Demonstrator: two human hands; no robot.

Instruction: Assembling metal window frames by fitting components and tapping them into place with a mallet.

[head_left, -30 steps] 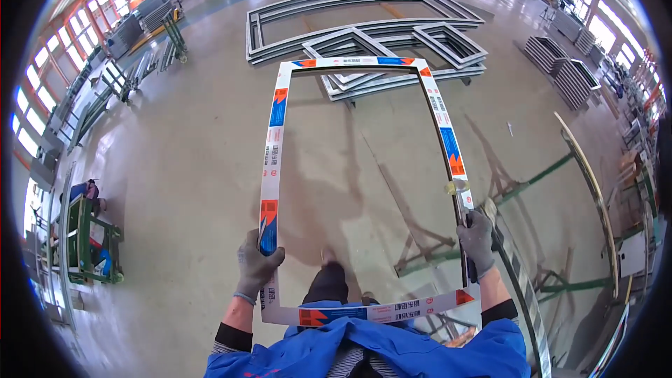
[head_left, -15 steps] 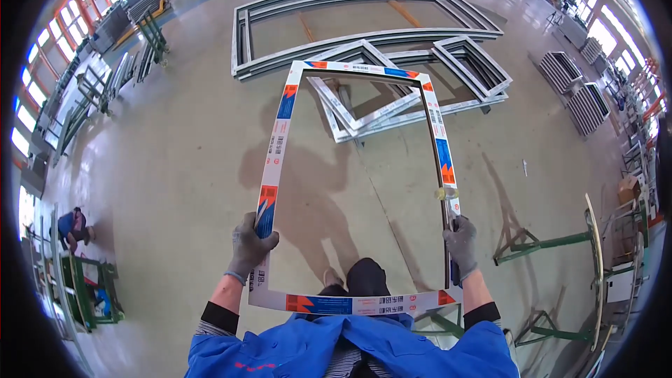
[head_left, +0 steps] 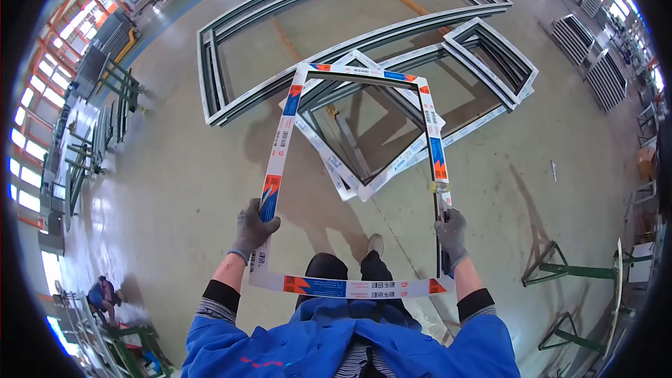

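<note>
A rectangular window frame, wrapped in white film with orange and blue printed patches, is held up in front of my body. My left hand, in a grey glove, is closed round its left side bar near the lower corner. Opposite it, my right hand, gloved too, grips the right side bar. Just above my right hand a bit of yellowish tape or clip sits on that bar. Through the opening I see the floor, my legs and part of a tilted frame lying beyond.
A large long frame lies on the floor ahead, with smaller frames stacked against its near side. Green metal stands are at the right. A person crouches at the lower left beside a green rack.
I have stepped forward, so the frames on the floor are nearer. My view has turned slightly. The held frame stays in both hands.
</note>
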